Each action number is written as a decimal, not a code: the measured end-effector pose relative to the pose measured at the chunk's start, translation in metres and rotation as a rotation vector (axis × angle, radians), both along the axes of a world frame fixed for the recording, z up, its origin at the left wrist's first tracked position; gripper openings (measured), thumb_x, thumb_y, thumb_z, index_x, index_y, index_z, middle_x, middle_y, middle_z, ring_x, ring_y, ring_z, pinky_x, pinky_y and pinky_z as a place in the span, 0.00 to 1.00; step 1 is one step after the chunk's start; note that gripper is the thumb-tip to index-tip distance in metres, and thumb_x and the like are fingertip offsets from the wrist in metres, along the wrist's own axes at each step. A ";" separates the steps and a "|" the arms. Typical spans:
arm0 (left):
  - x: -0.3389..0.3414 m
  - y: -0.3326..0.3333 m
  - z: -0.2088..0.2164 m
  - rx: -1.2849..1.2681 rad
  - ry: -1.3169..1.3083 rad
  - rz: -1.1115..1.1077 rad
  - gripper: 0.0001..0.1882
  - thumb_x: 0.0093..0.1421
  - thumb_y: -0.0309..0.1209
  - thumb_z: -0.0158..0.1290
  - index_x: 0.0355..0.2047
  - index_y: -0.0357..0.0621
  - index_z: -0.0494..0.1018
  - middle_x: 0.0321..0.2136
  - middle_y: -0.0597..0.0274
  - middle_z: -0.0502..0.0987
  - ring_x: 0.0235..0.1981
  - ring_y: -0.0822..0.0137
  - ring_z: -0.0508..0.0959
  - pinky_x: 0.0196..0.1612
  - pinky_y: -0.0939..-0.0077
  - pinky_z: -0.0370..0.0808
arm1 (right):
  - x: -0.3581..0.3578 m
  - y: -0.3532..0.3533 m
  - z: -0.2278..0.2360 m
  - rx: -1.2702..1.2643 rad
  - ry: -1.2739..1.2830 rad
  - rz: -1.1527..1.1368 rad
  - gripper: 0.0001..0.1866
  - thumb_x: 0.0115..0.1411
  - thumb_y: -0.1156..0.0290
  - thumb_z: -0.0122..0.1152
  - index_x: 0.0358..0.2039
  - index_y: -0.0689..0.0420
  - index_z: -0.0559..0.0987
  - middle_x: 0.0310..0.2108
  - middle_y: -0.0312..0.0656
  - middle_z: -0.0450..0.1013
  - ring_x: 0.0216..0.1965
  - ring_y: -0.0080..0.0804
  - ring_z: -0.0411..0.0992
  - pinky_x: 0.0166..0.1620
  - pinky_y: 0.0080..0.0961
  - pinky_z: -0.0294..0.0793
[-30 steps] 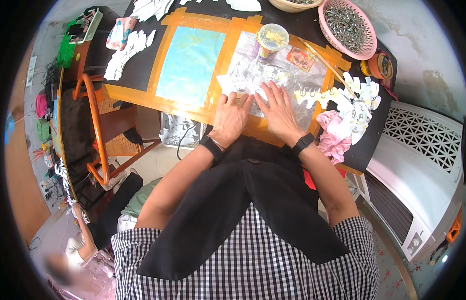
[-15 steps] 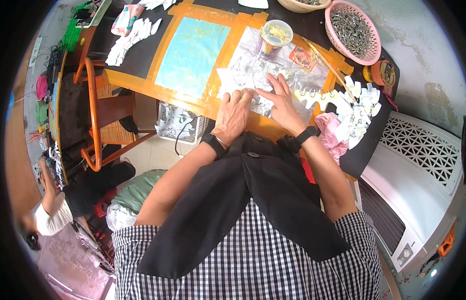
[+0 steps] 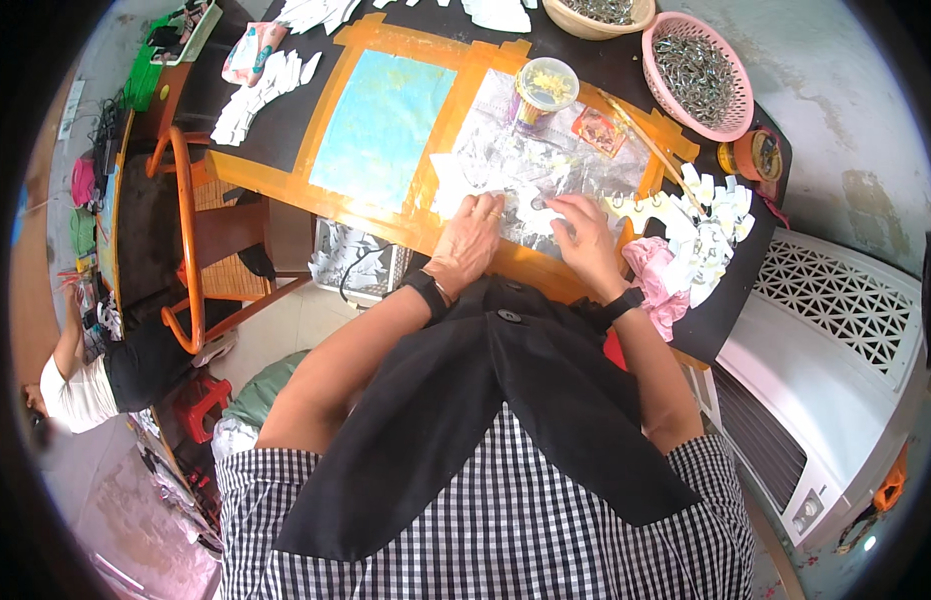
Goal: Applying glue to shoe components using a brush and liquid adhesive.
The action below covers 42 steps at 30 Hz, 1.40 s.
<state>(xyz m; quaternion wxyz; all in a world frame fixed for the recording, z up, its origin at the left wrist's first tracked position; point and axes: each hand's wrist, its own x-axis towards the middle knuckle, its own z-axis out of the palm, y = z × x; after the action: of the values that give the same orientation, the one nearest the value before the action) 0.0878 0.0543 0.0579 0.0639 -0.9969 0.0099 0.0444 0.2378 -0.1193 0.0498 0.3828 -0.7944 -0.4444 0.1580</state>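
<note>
My left hand [image 3: 471,243] rests on the near edge of the stained pale work sheet [image 3: 491,125], fingers bent and pressed together; what lies under its fingertips is hidden. To its right my right hand [image 3: 588,240] is raised a little, thumb and forefinger brought together beside a small dark metal piece [image 3: 539,202]. Whether the fingers grip that piece is too small to tell. Farther back on the sheet stands a clear plastic tub [image 3: 546,85] of yellowish paste, next to a red and orange packet [image 3: 598,133]. A thin stick [image 3: 641,125] lies slanting at the right.
A pink basket [image 3: 738,120] and a beige bowl [image 3: 598,25] hold many metal clips. White strips [image 3: 711,235] and a pink cloth [image 3: 654,280] lie right; a blue sheet [image 3: 386,125] is taped left. An orange-framed chair [image 3: 191,260] and a person [image 3: 81,375] are at left.
My right hand has drawn back to the right and curled its outstretched fingers. The left hand has barely moved. The view has shifted slightly, and the person at left has changed posture.
</note>
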 end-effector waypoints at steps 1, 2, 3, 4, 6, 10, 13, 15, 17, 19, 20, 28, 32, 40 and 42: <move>0.006 -0.002 0.004 0.002 0.000 -0.010 0.21 0.60 0.30 0.48 0.52 0.34 0.73 0.46 0.55 0.74 0.50 0.60 0.69 0.52 0.67 0.65 | 0.000 0.001 -0.002 0.002 0.000 -0.010 0.17 0.57 0.76 0.60 0.48 0.58 0.80 0.46 0.44 0.73 0.50 0.46 0.69 0.54 0.38 0.69; 0.013 -0.005 0.014 0.047 0.153 -0.055 0.19 0.59 0.31 0.49 0.48 0.33 0.76 0.45 0.54 0.74 0.50 0.59 0.69 0.51 0.66 0.65 | -0.002 0.001 -0.001 -0.014 -0.046 0.006 0.16 0.57 0.76 0.60 0.47 0.58 0.79 0.46 0.43 0.73 0.49 0.46 0.69 0.53 0.38 0.69; 0.016 -0.007 0.019 0.094 0.306 -0.101 0.18 0.59 0.31 0.49 0.44 0.33 0.78 0.43 0.54 0.74 0.50 0.58 0.68 0.51 0.65 0.65 | -0.004 0.001 -0.002 -0.031 -0.092 0.022 0.16 0.57 0.76 0.60 0.47 0.57 0.79 0.46 0.43 0.73 0.48 0.46 0.69 0.52 0.39 0.69; 0.017 -0.008 0.020 0.099 0.302 -0.112 0.18 0.59 0.31 0.49 0.44 0.33 0.78 0.43 0.54 0.74 0.50 0.58 0.68 0.51 0.65 0.65 | -0.005 0.003 0.001 -0.028 -0.095 0.010 0.16 0.57 0.76 0.60 0.47 0.57 0.79 0.46 0.43 0.73 0.48 0.46 0.69 0.52 0.39 0.69; 0.018 -0.008 0.018 0.078 0.237 -0.068 0.15 0.57 0.32 0.51 0.38 0.33 0.80 0.41 0.53 0.75 0.48 0.57 0.69 0.50 0.64 0.65 | -0.007 0.004 0.006 -0.037 -0.089 -0.010 0.17 0.57 0.76 0.59 0.49 0.58 0.79 0.47 0.44 0.73 0.49 0.47 0.69 0.54 0.40 0.69; 0.022 0.009 0.010 -0.036 0.047 0.017 0.14 0.56 0.31 0.52 0.39 0.40 0.81 0.41 0.54 0.76 0.47 0.56 0.71 0.49 0.64 0.66 | -0.007 -0.002 -0.002 0.034 -0.012 -0.105 0.18 0.58 0.78 0.56 0.50 0.58 0.78 0.48 0.47 0.73 0.51 0.49 0.69 0.55 0.40 0.68; 0.022 0.025 0.013 -0.408 -0.020 0.226 0.14 0.54 0.28 0.54 0.40 0.46 0.82 0.41 0.55 0.78 0.47 0.53 0.72 0.50 0.60 0.68 | -0.010 -0.012 -0.003 0.051 0.058 -0.216 0.19 0.58 0.79 0.55 0.50 0.58 0.78 0.48 0.49 0.73 0.52 0.50 0.69 0.56 0.40 0.69; 0.018 0.034 0.004 -0.660 -0.132 0.348 0.16 0.52 0.25 0.52 0.41 0.46 0.82 0.42 0.54 0.80 0.47 0.51 0.73 0.51 0.59 0.71 | -0.004 -0.015 0.002 0.063 0.078 -0.191 0.19 0.58 0.81 0.55 0.51 0.59 0.78 0.47 0.50 0.74 0.52 0.50 0.70 0.55 0.38 0.70; 0.016 0.039 -0.001 -0.697 -0.099 0.357 0.18 0.52 0.23 0.50 0.43 0.42 0.80 0.42 0.53 0.80 0.47 0.48 0.73 0.53 0.58 0.71 | 0.005 -0.020 0.000 0.065 0.039 -0.212 0.19 0.58 0.81 0.55 0.50 0.59 0.78 0.47 0.50 0.74 0.51 0.50 0.70 0.54 0.37 0.70; 0.011 0.040 -0.003 -0.801 -0.161 0.414 0.19 0.52 0.23 0.50 0.45 0.40 0.78 0.42 0.51 0.80 0.48 0.47 0.74 0.54 0.56 0.71 | 0.015 -0.027 0.001 0.066 0.006 -0.232 0.18 0.57 0.82 0.56 0.49 0.59 0.78 0.47 0.49 0.74 0.51 0.49 0.71 0.54 0.37 0.70; 0.009 0.038 -0.001 -0.796 -0.179 0.467 0.20 0.53 0.23 0.51 0.48 0.39 0.76 0.43 0.49 0.79 0.48 0.47 0.73 0.55 0.56 0.70 | 0.025 -0.030 0.002 0.051 0.028 -0.292 0.17 0.57 0.82 0.56 0.48 0.59 0.79 0.46 0.49 0.74 0.51 0.49 0.71 0.54 0.37 0.71; -0.006 0.036 0.013 -1.052 -0.189 0.624 0.20 0.59 0.26 0.55 0.52 0.38 0.72 0.43 0.49 0.78 0.43 0.54 0.78 0.48 0.62 0.75 | 0.124 -0.040 0.005 -0.180 -0.519 -0.455 0.16 0.57 0.78 0.59 0.47 0.58 0.80 0.44 0.45 0.75 0.49 0.44 0.71 0.53 0.38 0.69; -0.010 0.032 0.021 -1.151 -0.102 0.558 0.19 0.60 0.27 0.56 0.52 0.38 0.73 0.42 0.49 0.78 0.38 0.56 0.80 0.42 0.66 0.77 | 0.143 -0.030 0.000 -0.581 -0.692 -0.448 0.16 0.53 0.71 0.64 0.44 0.53 0.81 0.42 0.41 0.76 0.46 0.39 0.68 0.48 0.41 0.63; -0.007 0.035 0.029 -1.128 -0.038 0.498 0.16 0.62 0.25 0.53 0.51 0.37 0.74 0.44 0.50 0.79 0.41 0.59 0.81 0.46 0.67 0.78 | 0.138 -0.023 0.065 -0.546 -0.522 -0.294 0.08 0.52 0.76 0.59 0.34 0.60 0.80 0.36 0.46 0.77 0.42 0.48 0.77 0.43 0.44 0.74; -0.006 0.037 0.025 -1.160 -0.072 0.491 0.16 0.61 0.25 0.54 0.51 0.37 0.74 0.42 0.49 0.78 0.40 0.58 0.81 0.44 0.67 0.78 | 0.127 -0.021 0.092 -0.566 -0.477 -0.306 0.07 0.53 0.76 0.58 0.34 0.60 0.79 0.37 0.47 0.77 0.40 0.50 0.77 0.42 0.45 0.74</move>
<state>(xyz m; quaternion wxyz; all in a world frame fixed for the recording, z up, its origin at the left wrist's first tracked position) 0.0814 0.0913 0.0829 -0.4990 -0.8434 -0.1990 0.0116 0.3647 -0.1402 0.1413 0.0542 -0.9398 -0.3364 0.0264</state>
